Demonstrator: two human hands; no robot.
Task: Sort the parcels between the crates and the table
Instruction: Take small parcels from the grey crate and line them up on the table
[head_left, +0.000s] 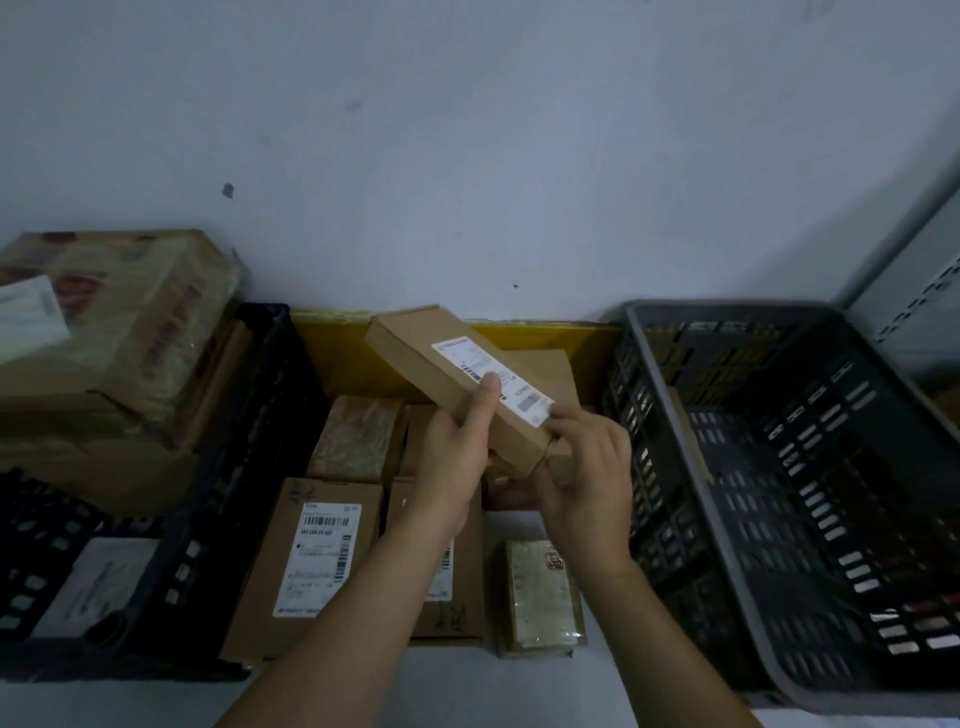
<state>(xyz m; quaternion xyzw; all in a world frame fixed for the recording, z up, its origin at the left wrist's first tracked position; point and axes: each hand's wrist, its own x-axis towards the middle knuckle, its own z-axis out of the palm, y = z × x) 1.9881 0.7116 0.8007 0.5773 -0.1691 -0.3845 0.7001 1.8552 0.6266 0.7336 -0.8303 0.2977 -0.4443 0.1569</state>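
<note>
Pale worktop (519, 686) against a blue-grey wall (467, 156); yellow board (332, 353) at its back edge. Grey crate (727, 623) right, black crate (182, 597) left. Both hands grip a long labelled parcel (441, 358) above the worktop: left hand (457, 457), right hand (587, 483). Label print unreadable; the crates run off frame.
</note>
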